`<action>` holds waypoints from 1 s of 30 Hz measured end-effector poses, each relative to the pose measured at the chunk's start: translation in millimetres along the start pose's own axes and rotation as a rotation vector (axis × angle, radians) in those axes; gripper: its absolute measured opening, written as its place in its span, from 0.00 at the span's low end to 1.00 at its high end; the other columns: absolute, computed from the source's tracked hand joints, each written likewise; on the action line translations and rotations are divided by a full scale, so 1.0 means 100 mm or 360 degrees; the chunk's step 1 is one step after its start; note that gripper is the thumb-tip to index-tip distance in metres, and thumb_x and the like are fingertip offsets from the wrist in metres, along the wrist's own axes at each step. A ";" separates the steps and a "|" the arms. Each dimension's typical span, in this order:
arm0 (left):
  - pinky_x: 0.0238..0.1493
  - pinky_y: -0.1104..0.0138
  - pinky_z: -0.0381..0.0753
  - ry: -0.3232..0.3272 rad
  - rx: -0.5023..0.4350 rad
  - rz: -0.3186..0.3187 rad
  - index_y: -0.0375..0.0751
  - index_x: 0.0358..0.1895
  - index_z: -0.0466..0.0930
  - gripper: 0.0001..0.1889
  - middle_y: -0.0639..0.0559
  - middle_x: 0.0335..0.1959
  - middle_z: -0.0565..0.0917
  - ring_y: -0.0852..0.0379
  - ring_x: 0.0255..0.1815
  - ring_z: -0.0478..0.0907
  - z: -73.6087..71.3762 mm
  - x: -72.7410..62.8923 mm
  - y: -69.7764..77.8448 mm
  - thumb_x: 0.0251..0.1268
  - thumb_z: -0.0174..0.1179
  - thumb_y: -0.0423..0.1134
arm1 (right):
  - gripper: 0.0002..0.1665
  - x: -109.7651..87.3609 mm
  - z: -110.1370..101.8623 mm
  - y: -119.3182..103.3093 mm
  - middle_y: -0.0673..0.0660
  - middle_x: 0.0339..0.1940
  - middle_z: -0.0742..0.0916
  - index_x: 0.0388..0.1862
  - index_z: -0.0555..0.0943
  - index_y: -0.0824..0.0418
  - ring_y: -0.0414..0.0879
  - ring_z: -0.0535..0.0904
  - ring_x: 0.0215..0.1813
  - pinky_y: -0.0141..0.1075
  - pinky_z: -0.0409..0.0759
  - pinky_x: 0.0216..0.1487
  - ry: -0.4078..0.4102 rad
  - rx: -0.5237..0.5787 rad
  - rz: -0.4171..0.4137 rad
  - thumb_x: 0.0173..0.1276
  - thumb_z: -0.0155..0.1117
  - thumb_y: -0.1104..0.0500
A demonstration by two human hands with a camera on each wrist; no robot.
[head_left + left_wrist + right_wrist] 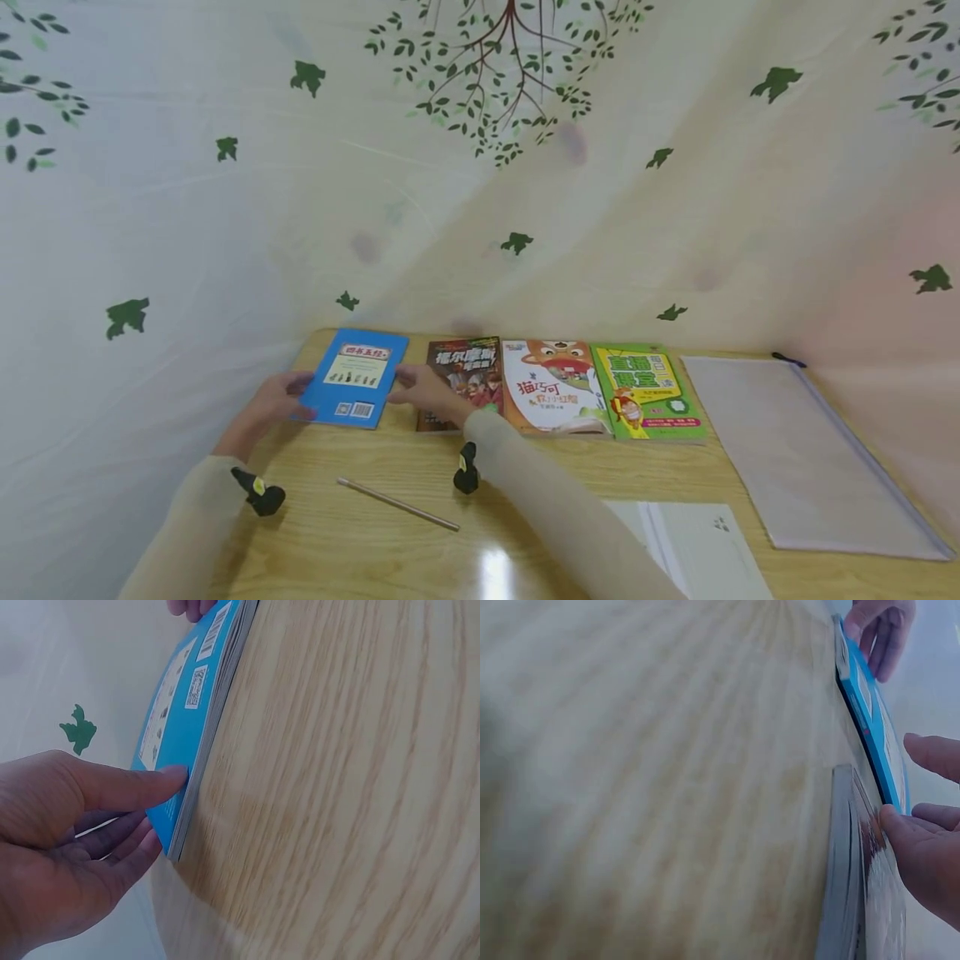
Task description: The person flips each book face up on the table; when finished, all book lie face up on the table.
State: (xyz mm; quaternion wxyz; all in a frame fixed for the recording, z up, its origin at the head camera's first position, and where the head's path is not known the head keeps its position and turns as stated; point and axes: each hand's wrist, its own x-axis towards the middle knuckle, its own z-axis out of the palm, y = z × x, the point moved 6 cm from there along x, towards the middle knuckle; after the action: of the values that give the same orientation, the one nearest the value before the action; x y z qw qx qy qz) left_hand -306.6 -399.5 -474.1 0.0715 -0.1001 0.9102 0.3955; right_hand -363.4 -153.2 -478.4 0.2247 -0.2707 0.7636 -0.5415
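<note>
A blue book (357,377) with a cream panel and a barcode lies at the left end of the table. My left hand (272,408) is at its left edge. In the left wrist view the thumb of the left hand (67,832) presses on the cover near the corner, and the fingers bend against the side below. At the book's right edge is my right hand (435,393), reaching over the dark-covered book (468,375). In the right wrist view, the right hand (934,840) has its digits spread, one fingertip right at the blue book's edge (877,761).
Right of the dark book lie a white book with a cartoon cat (555,387) and a green book (648,392). A translucent zip folder (810,458) is at the far right. Nearer are a thin rod (397,503) and a white booklet (697,542). A leaf-patterned curtain (450,208) hangs behind.
</note>
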 end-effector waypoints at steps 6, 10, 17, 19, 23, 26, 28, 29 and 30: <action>0.74 0.40 0.67 -0.0020 0.0056 0.0083 0.20 0.73 0.59 0.44 0.21 0.71 0.66 0.25 0.72 0.64 0.03 0.02 0.03 0.52 0.71 0.26 | 0.43 0.13 -0.13 0.06 0.62 0.80 0.69 0.79 0.61 0.66 0.56 0.64 0.81 0.46 0.64 0.81 0.0070 -0.0033 0.0063 0.70 0.68 0.63; 0.72 0.40 0.69 -0.0033 0.0056 0.0149 0.19 0.72 0.60 0.43 0.20 0.70 0.67 0.24 0.71 0.65 0.02 0.01 0.06 0.53 0.72 0.27 | 0.45 0.19 -0.20 0.07 0.61 0.81 0.66 0.81 0.59 0.65 0.55 0.61 0.82 0.47 0.62 0.81 0.0072 0.0092 0.0120 0.69 0.68 0.65; 0.71 0.40 0.70 -0.0053 0.0086 0.0224 0.17 0.71 0.61 0.43 0.19 0.67 0.71 0.24 0.69 0.68 0.02 -0.01 0.09 0.51 0.72 0.27 | 0.46 0.30 -0.29 0.06 0.65 0.82 0.63 0.81 0.55 0.69 0.57 0.60 0.82 0.47 0.63 0.81 0.0053 -0.0079 0.0036 0.70 0.67 0.66; 0.71 0.40 0.71 -0.0063 0.0087 0.0234 0.17 0.71 0.61 0.43 0.19 0.66 0.71 0.24 0.69 0.69 0.03 -0.03 0.09 0.51 0.72 0.27 | 0.46 0.34 -0.31 0.06 0.65 0.82 0.63 0.81 0.56 0.70 0.58 0.60 0.82 0.46 0.64 0.81 0.0057 -0.0134 0.0023 0.70 0.67 0.66; 0.71 0.41 0.71 -0.0081 0.0081 0.0240 0.17 0.72 0.60 0.44 0.19 0.68 0.70 0.24 0.69 0.68 0.02 -0.05 0.06 0.51 0.73 0.26 | 0.46 0.40 -0.33 0.07 0.65 0.82 0.62 0.81 0.55 0.70 0.57 0.59 0.83 0.46 0.62 0.81 0.0072 -0.0092 0.0028 0.69 0.67 0.67; 0.71 0.42 0.72 -0.0086 0.0069 0.0229 0.17 0.72 0.60 0.44 0.19 0.69 0.68 0.24 0.70 0.68 0.01 -0.06 0.03 0.51 0.73 0.26 | 0.47 0.43 -0.33 0.07 0.64 0.83 0.62 0.81 0.55 0.68 0.57 0.58 0.83 0.46 0.61 0.82 0.0074 -0.0061 0.0046 0.69 0.67 0.67; 0.70 0.43 0.73 -0.0085 0.0073 0.0221 0.17 0.72 0.61 0.44 0.19 0.69 0.68 0.25 0.70 0.69 -0.01 -0.06 0.01 0.51 0.73 0.25 | 0.47 0.47 -0.33 0.07 0.63 0.82 0.64 0.81 0.56 0.67 0.57 0.58 0.83 0.47 0.61 0.82 0.0074 -0.0046 0.0042 0.68 0.68 0.67; 0.70 0.43 0.74 -0.0083 0.0080 0.0215 0.17 0.72 0.61 0.44 0.20 0.70 0.68 0.25 0.70 0.69 -0.02 -0.05 0.00 0.51 0.73 0.25 | 0.47 0.49 -0.33 0.07 0.63 0.82 0.64 0.81 0.57 0.67 0.57 0.59 0.83 0.47 0.62 0.81 0.0074 -0.0054 0.0039 0.68 0.67 0.68; 0.69 0.43 0.74 -0.0081 0.0087 0.0209 0.18 0.72 0.61 0.43 0.20 0.70 0.68 0.26 0.70 0.69 -0.03 -0.05 -0.01 0.51 0.73 0.25 | 0.47 0.51 -0.33 0.06 0.63 0.82 0.64 0.81 0.57 0.67 0.57 0.59 0.83 0.48 0.62 0.81 0.0071 -0.0055 0.0035 0.67 0.67 0.68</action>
State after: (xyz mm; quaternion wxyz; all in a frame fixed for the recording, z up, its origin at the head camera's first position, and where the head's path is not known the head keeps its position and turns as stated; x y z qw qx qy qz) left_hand -301.8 -401.2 -471.7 0.0713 -0.0280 0.9232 0.3767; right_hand -423.5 -161.7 -476.8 0.2087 -0.2540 0.7806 -0.5316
